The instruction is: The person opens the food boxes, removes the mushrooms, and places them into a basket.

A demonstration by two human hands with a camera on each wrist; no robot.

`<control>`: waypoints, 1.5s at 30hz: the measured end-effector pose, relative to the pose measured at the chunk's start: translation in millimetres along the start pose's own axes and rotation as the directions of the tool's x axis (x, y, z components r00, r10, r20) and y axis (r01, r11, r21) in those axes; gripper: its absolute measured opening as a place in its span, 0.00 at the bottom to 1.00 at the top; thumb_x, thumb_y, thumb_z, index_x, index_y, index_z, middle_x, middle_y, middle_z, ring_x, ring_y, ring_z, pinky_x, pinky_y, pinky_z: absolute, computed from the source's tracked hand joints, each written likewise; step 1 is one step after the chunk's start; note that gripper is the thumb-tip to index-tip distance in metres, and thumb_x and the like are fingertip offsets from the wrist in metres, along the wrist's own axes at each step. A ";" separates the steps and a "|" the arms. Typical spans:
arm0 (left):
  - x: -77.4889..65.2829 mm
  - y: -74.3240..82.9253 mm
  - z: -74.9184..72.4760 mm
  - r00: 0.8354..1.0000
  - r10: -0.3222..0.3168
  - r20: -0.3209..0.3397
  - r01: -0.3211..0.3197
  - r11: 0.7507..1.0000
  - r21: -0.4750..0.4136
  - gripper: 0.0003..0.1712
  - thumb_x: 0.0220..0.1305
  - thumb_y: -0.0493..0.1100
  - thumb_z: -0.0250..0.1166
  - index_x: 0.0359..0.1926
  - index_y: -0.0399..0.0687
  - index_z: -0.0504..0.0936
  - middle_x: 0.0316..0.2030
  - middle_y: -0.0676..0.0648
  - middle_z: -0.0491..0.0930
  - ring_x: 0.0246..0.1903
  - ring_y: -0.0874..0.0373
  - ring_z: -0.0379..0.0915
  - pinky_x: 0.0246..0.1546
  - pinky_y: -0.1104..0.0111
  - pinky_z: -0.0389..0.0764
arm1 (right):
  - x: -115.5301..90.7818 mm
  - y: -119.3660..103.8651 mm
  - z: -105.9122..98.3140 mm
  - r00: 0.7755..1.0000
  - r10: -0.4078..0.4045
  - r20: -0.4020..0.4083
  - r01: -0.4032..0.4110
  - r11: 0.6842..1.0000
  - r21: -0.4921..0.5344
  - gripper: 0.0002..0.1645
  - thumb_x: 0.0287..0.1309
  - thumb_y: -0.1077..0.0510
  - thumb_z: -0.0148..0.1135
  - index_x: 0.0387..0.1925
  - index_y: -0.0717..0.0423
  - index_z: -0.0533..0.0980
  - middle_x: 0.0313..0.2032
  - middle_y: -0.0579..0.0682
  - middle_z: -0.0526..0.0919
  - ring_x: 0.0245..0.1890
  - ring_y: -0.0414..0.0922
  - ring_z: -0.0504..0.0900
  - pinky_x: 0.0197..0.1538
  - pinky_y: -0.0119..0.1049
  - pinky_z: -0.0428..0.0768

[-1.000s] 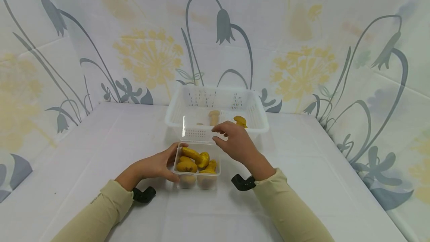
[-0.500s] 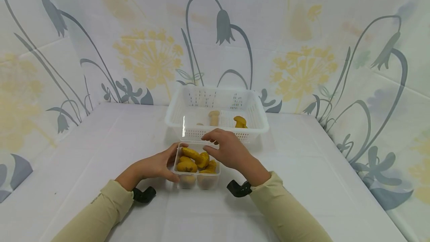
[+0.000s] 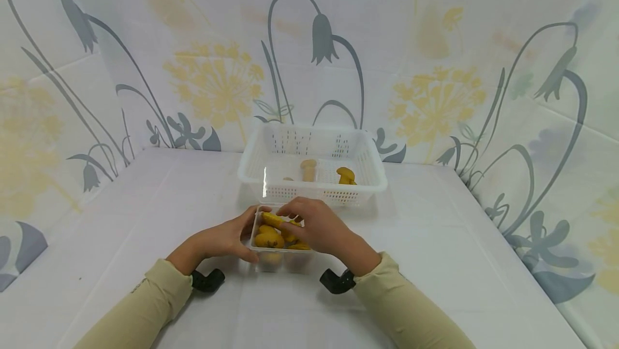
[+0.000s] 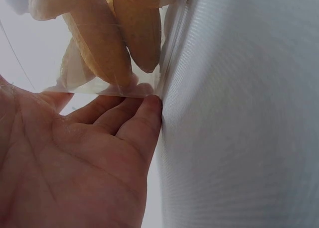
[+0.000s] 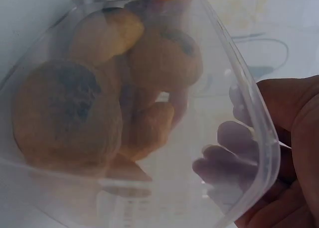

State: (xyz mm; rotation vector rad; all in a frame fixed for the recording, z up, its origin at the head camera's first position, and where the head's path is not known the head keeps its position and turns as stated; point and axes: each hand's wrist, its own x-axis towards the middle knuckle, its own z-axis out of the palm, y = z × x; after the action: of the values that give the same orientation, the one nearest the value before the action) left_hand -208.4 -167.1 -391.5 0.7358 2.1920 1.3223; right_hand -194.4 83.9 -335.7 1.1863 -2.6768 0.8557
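A clear plastic box (image 3: pixel 278 251) holding several yellow mushrooms (image 3: pixel 268 240) stands on the table in the head view. My left hand (image 3: pixel 220 241) grips its left side, thumb at the front corner and fingers towards the back. Those fingertips (image 4: pixel 152 102) press the clear wall low by the table in the left wrist view. Over the right part of the box is my right hand (image 3: pixel 319 226), thumb and fingers parted above the mushrooms. In the right wrist view its fingers (image 5: pixel 234 138) show through the clear wall, past the rim, apart from the mushrooms (image 5: pixel 70 118).
Behind the box stands a white perforated basket (image 3: pixel 251 166). A pale mushroom (image 3: pixel 308 170) and a yellow mushroom (image 3: pixel 345 175) lie inside it. The box's clear lid (image 3: pixel 265 182) stands up before the basket. A flowered cloth (image 3: pixel 217 85) hangs behind the table.
My right hand has moved left and down from in front of the basket, coming over the plastic box. My left hand and the box have stayed in place.
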 end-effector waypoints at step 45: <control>-0.2 2.1 1.4 0.999 0.036 0.024 -0.036 0.999 -0.020 0.60 0.48 0.44 0.75 0.73 0.50 0.43 0.70 0.48 0.57 0.72 0.50 0.51 0.71 0.52 0.55 | 1.1 -7.4 8.6 0.985 -0.037 0.168 0.040 0.999 -0.019 0.15 0.61 0.53 0.64 0.49 0.51 0.83 0.40 0.43 0.85 0.38 0.36 0.78 0.43 0.26 0.76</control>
State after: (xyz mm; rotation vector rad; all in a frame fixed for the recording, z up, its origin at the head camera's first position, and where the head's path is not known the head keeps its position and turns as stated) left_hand -206.9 -165.5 -390.2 0.7831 2.1532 1.3444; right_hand -188.8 74.6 -339.2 1.3577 -2.7744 0.7502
